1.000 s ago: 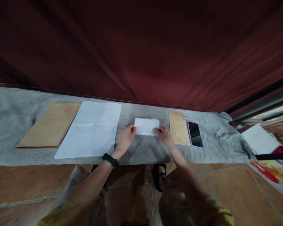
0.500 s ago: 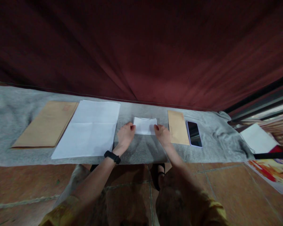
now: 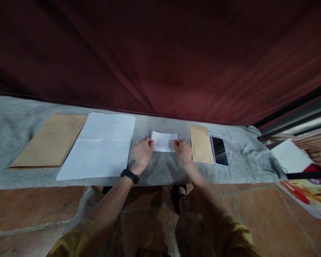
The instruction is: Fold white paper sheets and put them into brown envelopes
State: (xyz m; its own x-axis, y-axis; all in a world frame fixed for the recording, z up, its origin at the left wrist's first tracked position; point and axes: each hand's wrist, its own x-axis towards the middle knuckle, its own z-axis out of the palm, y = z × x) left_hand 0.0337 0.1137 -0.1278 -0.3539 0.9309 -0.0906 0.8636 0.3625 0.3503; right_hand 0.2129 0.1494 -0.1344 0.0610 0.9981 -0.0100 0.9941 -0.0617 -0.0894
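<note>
A small white folded sheet of paper (image 3: 164, 142) is held by its two short sides, over the grey cloth. My left hand (image 3: 143, 151), with a black band on the wrist, pinches its left side. At its right side the fingers of my right hand (image 3: 183, 151) are closed on the paper too. Left of my left hand lies a stack of larger white paper (image 3: 101, 148) with a crease across it. Just right of my right hand is a brown envelope (image 3: 201, 144).
Brown envelopes (image 3: 49, 141) lie stacked at the far left of the grey cloth (image 3: 246, 157). A phone (image 3: 219, 151) is beside the single envelope. A dark red curtain (image 3: 160, 64) hangs behind. On the right, a colourful printed box (image 3: 310, 194) stands by the tiled floor (image 3: 262, 221).
The upper edge of the folded paper now looks like one smooth curve, where separate layers showed before. Both hands keep their hold and have barely moved.
</note>
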